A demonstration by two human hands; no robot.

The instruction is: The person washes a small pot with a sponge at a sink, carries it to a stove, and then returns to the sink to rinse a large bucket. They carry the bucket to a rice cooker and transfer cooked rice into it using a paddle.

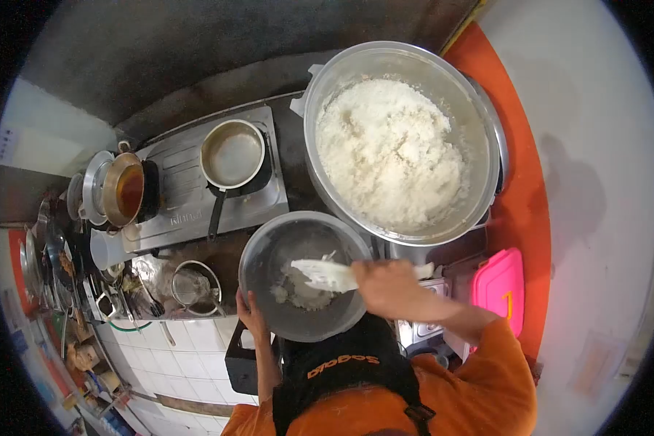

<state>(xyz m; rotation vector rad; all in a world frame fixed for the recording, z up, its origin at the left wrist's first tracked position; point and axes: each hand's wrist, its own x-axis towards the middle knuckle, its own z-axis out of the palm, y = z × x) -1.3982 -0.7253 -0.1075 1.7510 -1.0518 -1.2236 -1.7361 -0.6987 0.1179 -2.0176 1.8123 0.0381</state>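
My left hand [252, 317] grips the rim of a grey bowl [258, 280], which is tilted in front of my apron. In my right hand [392, 289] is a white rice paddle [327, 276], its blade over the inside of the bowl with white grains stuck to it. A small clump of cooked rice [309, 296] lies at the bottom of the bowl. Beyond it stands a large metal pot [476, 211] with a big heap of white rice [392, 152] inside.
A gas stove [189, 207] on the left carries a small saucepan [232, 154] with its handle towards me. Further left is a pan of reddish-brown liquid [129, 190]. A strainer [194, 285] sits near the counter edge, and a pink lidded box [498, 291] is at right.
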